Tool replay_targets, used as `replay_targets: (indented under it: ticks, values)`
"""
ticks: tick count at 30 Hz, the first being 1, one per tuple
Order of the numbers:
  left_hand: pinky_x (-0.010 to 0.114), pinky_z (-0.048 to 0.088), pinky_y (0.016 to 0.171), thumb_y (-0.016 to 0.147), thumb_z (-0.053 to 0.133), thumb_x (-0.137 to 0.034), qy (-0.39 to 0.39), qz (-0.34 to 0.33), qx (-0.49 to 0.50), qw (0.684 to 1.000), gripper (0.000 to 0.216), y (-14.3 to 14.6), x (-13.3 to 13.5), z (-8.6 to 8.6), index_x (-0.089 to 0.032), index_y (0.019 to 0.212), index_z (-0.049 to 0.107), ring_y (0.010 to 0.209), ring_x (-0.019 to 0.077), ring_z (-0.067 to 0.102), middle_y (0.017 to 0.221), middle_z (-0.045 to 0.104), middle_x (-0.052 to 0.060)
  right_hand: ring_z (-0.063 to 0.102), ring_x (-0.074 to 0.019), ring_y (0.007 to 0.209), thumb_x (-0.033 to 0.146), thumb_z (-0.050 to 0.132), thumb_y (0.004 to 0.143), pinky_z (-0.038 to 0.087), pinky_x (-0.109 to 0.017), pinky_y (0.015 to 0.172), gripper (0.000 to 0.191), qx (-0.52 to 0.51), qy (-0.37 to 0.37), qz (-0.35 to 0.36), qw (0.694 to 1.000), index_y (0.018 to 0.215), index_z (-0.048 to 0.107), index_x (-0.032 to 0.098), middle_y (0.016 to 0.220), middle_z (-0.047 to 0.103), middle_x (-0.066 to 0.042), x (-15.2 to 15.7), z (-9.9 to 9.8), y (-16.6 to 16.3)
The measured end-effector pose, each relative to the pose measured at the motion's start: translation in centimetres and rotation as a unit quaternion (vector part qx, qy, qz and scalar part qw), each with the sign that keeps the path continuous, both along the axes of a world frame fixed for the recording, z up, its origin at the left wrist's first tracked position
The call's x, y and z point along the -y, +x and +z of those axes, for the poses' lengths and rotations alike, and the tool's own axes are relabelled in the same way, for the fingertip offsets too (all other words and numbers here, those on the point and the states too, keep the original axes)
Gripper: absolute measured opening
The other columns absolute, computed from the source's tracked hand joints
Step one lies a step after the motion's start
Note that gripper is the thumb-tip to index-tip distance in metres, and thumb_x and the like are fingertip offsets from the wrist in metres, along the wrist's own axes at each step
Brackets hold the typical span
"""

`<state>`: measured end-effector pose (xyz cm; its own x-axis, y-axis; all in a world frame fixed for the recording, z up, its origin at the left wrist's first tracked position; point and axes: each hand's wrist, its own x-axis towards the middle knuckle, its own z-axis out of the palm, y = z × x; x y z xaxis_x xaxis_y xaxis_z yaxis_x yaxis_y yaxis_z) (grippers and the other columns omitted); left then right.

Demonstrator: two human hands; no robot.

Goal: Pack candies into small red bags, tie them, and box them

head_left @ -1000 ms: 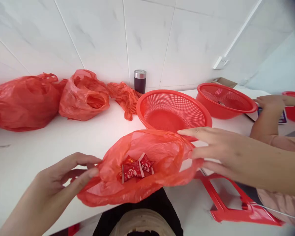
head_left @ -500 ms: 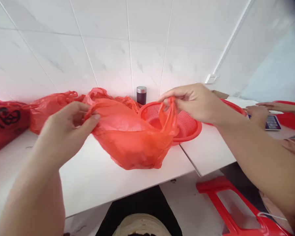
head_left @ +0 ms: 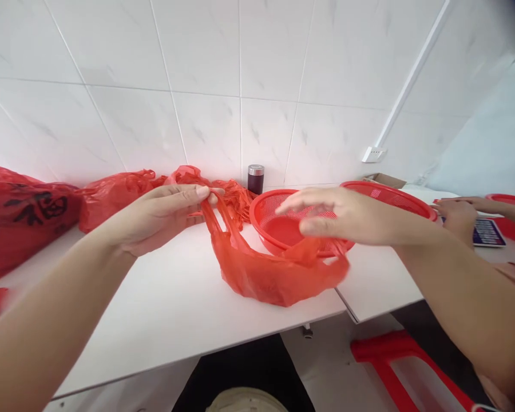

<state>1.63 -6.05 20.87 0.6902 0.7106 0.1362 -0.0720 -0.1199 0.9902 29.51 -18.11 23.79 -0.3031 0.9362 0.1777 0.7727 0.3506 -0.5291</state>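
Observation:
A thin red plastic bag point(head_left: 270, 280) hangs over the front part of the table, its handles pinched between the thumb and fingers of my left hand point(head_left: 167, 214). The bag's right side sags freely, and its contents, if any, are hidden. My right hand point(head_left: 341, 214) hovers over the bag's right end with fingers stretched and apart, nothing in its grasp. Behind the bag, partly covered by it and by my right hand, stands a red plastic colander point(head_left: 261, 220).
Several red plastic bags point(head_left: 115, 191) lie along the wall. A large one point(head_left: 30, 217) bears black characters. A dark tumbler point(head_left: 256, 179) stands behind the colander. Rightward are another red basket point(head_left: 390, 191), a co-worker's hands point(head_left: 459, 217) and a blue printed item point(head_left: 489, 233). Below is a red stool point(head_left: 390, 349).
My right hand has let go of the bag and its fingers have spread. My left hand has moved right, still holding the handles. The bag's right side has dropped, and the view has shifted.

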Motion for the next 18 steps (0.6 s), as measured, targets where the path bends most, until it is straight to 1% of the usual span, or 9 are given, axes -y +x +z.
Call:
replay_targets:
  ticks: [2, 4, 6, 8, 9, 11, 13, 15, 18]
  values:
    - [0.036, 0.046, 0.092, 0.092, 0.055, -0.033, 0.000, 0.019, -0.001, 1.000, 0.022, -0.3, 0.2, -0.1, -0.018, 0.090, 0.071, 0.100, 0.0194, 0.060, 0.107, 0.069, 0.005, 0.051, -0.0260, 0.122, 0.054, 0.067, 0.076, 0.048, -0.036, 0.092, 0.055, 0.084, -0.008, 0.000, 0.996, 0.128, 0.056, 0.040, 0.139, 0.051, 0.002, 1.6, -0.8, 0.4]
    - [0.037, 0.046, 0.093, 0.090, 0.058, -0.032, -0.008, 0.045, -0.001, 0.999, 0.020, -0.7, 0.1, -0.2, -0.017, 0.092, 0.070, 0.103, 0.0205, 0.059, 0.113, 0.068, 0.006, 0.057, -0.0277, 0.114, 0.053, 0.069, 0.073, 0.051, -0.036, 0.084, 0.068, 0.141, -0.006, -0.036, 0.989, 0.136, 0.047, 0.041, 0.137, 0.053, -0.001, 2.7, -1.9, 1.0]
    - [0.038, 0.047, 0.092, 0.088, 0.062, -0.032, -0.020, 0.075, 0.004, 0.997, 0.018, -1.3, 0.0, -0.3, -0.017, 0.091, 0.070, 0.105, 0.0222, 0.058, 0.116, 0.067, 0.007, 0.066, -0.0248, 0.090, 0.047, 0.064, 0.078, 0.053, -0.034, 0.069, 0.068, 0.177, -0.024, -0.080, 0.981, 0.141, 0.041, 0.038, 0.117, 0.065, -0.005, 3.1, -2.8, 1.6]
    - [0.039, 0.047, 0.092, 0.085, 0.065, -0.032, -0.032, 0.103, 0.008, 0.994, 0.017, -1.9, -0.2, -0.3, -0.016, 0.090, 0.069, 0.104, 0.0224, 0.058, 0.115, 0.067, 0.007, 0.065, -0.0195, 0.064, 0.040, 0.057, 0.084, 0.049, -0.030, 0.056, 0.060, 0.197, -0.079, -0.099, 0.972, 0.141, 0.041, 0.035, 0.093, 0.070, -0.003, 2.8, -2.8, 2.1]
    - [0.040, 0.047, 0.091, 0.084, 0.066, -0.032, -0.038, 0.115, 0.010, 0.993, 0.017, -2.2, -0.3, -0.3, -0.016, 0.090, 0.069, 0.102, 0.0222, 0.058, 0.112, 0.067, 0.007, 0.062, -0.0174, 0.056, 0.037, 0.055, 0.085, 0.047, -0.029, 0.051, 0.055, 0.191, -0.100, -0.104, 0.971, 0.139, 0.044, 0.034, 0.085, 0.069, -0.003, 2.4, -2.3, 2.2]
    - [0.039, 0.047, 0.090, 0.083, 0.068, -0.032, -0.040, 0.132, 0.028, 0.990, 0.018, -2.6, -0.3, -0.2, -0.016, 0.090, 0.068, 0.099, 0.0212, 0.059, 0.106, 0.068, 0.006, 0.060, -0.0157, 0.051, 0.033, 0.054, 0.085, 0.046, -0.029, 0.049, 0.047, 0.134, -0.094, -0.124, 0.979, 0.132, 0.050, 0.030, 0.079, 0.068, -0.003, 1.2, -0.6, 2.3]
    - [0.037, 0.046, 0.088, 0.083, 0.067, -0.033, -0.026, 0.146, 0.058, 0.987, 0.019, -2.5, -0.2, -0.1, -0.016, 0.091, 0.067, 0.094, 0.0190, 0.060, 0.099, 0.068, 0.004, 0.061, -0.0157, 0.052, 0.030, 0.056, 0.085, 0.047, -0.029, 0.050, 0.040, 0.018, -0.020, -0.139, 0.990, 0.125, 0.053, 0.026, 0.074, 0.067, -0.003, -0.4, 1.1, 2.0]
    - [0.036, 0.046, 0.086, 0.083, 0.067, -0.035, -0.020, 0.153, 0.059, 0.986, 0.020, -2.1, 0.1, -0.1, -0.016, 0.090, 0.067, 0.089, 0.0169, 0.060, 0.095, 0.068, 0.003, 0.059, -0.0149, 0.050, 0.028, 0.063, 0.082, 0.047, -0.029, 0.048, 0.033, -0.097, 0.034, -0.106, 0.989, 0.114, 0.057, 0.024, 0.067, 0.063, -0.001, -2.3, 2.2, 1.3]
    - [0.036, 0.045, 0.085, 0.081, 0.069, -0.037, -0.052, 0.134, 0.004, 0.990, 0.023, -1.1, 0.5, 0.2, -0.014, 0.086, 0.067, 0.086, 0.0159, 0.059, 0.093, 0.065, 0.003, 0.053, -0.0115, 0.046, 0.021, 0.073, 0.073, 0.046, -0.026, 0.044, 0.023, -0.160, 0.013, -0.038, 0.986, 0.092, 0.061, 0.024, 0.060, 0.057, 0.002, -5.2, 2.6, 0.0]
